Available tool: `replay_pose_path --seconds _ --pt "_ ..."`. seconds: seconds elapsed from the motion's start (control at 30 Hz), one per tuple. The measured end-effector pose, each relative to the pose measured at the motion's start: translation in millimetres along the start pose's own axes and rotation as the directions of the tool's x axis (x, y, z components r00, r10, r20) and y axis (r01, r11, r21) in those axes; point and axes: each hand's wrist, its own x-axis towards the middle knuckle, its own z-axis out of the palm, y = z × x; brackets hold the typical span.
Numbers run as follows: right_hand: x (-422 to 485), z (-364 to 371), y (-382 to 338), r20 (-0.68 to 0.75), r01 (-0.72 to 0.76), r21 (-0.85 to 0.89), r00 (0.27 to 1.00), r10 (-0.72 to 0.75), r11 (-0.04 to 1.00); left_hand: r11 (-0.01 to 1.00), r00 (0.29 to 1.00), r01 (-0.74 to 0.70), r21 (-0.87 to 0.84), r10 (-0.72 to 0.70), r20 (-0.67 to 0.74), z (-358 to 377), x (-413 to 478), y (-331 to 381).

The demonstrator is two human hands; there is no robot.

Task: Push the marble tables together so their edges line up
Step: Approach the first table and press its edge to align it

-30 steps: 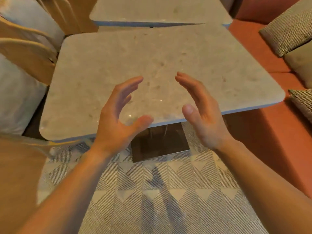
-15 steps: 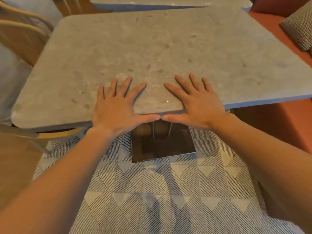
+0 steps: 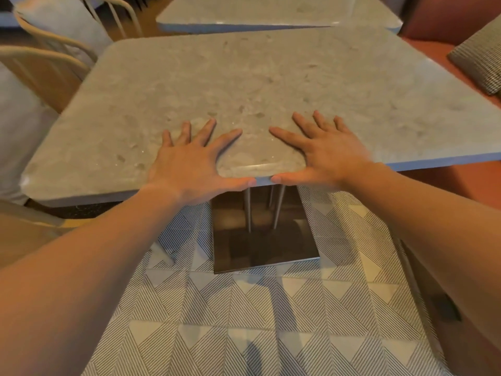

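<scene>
A grey marble table point(image 3: 244, 77) fills the middle of the head view. My left hand point(image 3: 189, 164) lies flat on its near edge, fingers spread, thumb along the rim. My right hand point(image 3: 325, 156) lies flat beside it in the same way; the two thumb tips nearly meet. A second marble table point(image 3: 271, 12) stands beyond. Its near edge sits at an angle to the first table's far edge, with a wedge-shaped gap wider on the left and closing toward the right.
Pale wooden chairs point(image 3: 46, 69) stand along the left side. An orange bench point(image 3: 461, 183) with a patterned cushion point(image 3: 479, 58) runs along the right. The near table's dark square base point(image 3: 263, 240) rests on a patterned tile floor point(image 3: 244, 321).
A second ago both hands hovered above the near edge; they came down flat on the marble. Since half a second ago they stay pressed there, and the view has shifted slightly.
</scene>
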Motion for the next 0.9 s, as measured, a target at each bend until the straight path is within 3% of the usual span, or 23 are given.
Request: replay_pose_path --seconds 0.9 --pt "40.8 0.9 -26.4 -0.020 -0.046 -0.010 0.999 0.046 0.999 0.998 0.998 -0.061 0.003 0.061 0.008 -6.9 30.6 -47.5"
